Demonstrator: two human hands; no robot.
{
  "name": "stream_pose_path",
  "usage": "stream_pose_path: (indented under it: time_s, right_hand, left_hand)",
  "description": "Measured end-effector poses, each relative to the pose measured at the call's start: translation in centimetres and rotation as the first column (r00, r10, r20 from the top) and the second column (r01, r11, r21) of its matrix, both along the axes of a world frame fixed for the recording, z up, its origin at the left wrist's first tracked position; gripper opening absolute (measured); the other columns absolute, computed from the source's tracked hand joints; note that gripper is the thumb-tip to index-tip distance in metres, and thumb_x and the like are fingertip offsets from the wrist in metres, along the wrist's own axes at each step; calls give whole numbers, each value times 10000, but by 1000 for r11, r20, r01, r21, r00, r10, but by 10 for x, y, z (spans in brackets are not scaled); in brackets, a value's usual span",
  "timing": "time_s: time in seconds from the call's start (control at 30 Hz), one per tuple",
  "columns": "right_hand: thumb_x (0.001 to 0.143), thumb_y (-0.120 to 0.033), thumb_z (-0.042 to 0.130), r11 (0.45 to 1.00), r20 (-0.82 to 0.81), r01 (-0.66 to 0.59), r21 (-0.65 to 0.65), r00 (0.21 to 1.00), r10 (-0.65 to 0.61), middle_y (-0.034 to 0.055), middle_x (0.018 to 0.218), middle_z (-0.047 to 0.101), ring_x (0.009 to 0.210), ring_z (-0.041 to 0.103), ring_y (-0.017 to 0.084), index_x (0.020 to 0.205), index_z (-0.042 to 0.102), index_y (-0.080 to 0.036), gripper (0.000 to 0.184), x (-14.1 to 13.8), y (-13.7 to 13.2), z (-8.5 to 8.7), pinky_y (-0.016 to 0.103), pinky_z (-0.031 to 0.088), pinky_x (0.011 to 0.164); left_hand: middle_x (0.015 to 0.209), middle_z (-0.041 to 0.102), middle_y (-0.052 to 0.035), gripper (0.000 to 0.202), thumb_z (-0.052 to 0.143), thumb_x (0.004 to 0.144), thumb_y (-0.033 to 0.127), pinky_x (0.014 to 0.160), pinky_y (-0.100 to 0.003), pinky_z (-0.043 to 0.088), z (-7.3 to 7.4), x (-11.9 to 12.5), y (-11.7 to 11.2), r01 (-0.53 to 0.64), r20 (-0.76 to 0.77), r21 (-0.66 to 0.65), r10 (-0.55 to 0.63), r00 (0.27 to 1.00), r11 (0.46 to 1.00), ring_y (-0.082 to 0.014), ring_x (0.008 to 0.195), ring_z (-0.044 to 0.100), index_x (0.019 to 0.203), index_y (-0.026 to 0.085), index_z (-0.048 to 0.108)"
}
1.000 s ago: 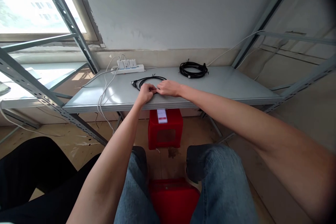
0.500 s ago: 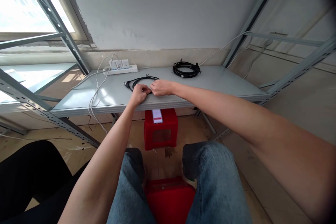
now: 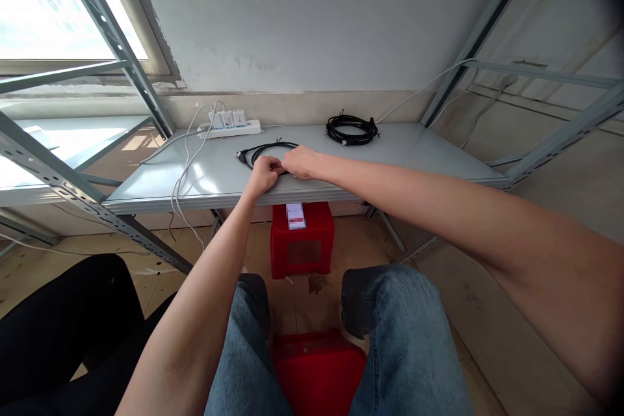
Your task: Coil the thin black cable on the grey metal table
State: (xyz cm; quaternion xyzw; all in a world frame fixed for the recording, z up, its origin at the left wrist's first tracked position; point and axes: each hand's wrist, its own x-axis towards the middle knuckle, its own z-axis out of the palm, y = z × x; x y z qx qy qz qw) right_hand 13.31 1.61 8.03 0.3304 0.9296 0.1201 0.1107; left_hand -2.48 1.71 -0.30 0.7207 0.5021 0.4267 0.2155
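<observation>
A coil of black cable (image 3: 263, 148) lies near the front of the grey shelf (image 3: 219, 175), its plug end pointing left. My left hand (image 3: 266, 174) is closed at the near side of this coil, fingers pinched on the cable. Right beside it, my right hand (image 3: 299, 162) is also closed at the coil's near right part; its fingertips meet those of the left. What exactly lies between the fingertips is small and partly hidden. Farther back to the right rests a second, thicker coil of black cable (image 3: 351, 129), apart from both hands.
A white power strip (image 3: 234, 130) with several chargers stands at the back left, and white cords (image 3: 181, 175) hang over the front edge. Metal posts (image 3: 146, 97) frame the shelf. Below is a red stool (image 3: 302, 244) with a phone (image 3: 295, 216) on it. Another person's dark-clothed leg (image 3: 73, 318) is at left.
The whole view has shifted slightly, so things sit a little farther right. Both hands stay at the same coil, with the right fingers turned slightly more over the cable.
</observation>
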Motion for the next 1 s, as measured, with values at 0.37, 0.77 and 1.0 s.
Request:
stream_pose_path:
  time_s: [0.37, 0.77, 1.0]
  right_hand:
    - [998, -163, 466, 667, -210, 400, -629, 739, -640, 83, 721, 688, 625, 640, 155, 996, 686, -85, 233, 9, -4, 4, 252, 496, 595]
    - [990, -43, 407, 947, 197, -265, 180, 953, 229, 128, 1225, 678, 841, 664, 189, 1473, 483, -169, 505, 38, -2, -1, 291, 433, 676]
    - [973, -3, 376, 901, 231, -357, 246, 925, 303, 138, 1045, 705, 842, 656, 210, 1190, 626, -96, 344, 30, 4, -6, 299, 434, 675]
  left_hand:
    - [797, 751, -78, 57, 713, 753, 213, 826, -375, 549, 5, 3, -5, 10, 48, -34, -9, 999, 999, -222, 781, 648, 724, 170, 737]
    - [774, 709, -62, 60, 671, 756, 205, 832, -357, 532, 2, 1, -4, -6, 23, -3, 6, 1000, 1000, -204, 780, 615, 713, 174, 700]
    - [773, 710, -65, 59, 662, 749, 196, 825, -365, 532, 5, 1, -6, -10, 19, -8, 10, 1000, 1000, -212, 782, 622, 706, 174, 696]
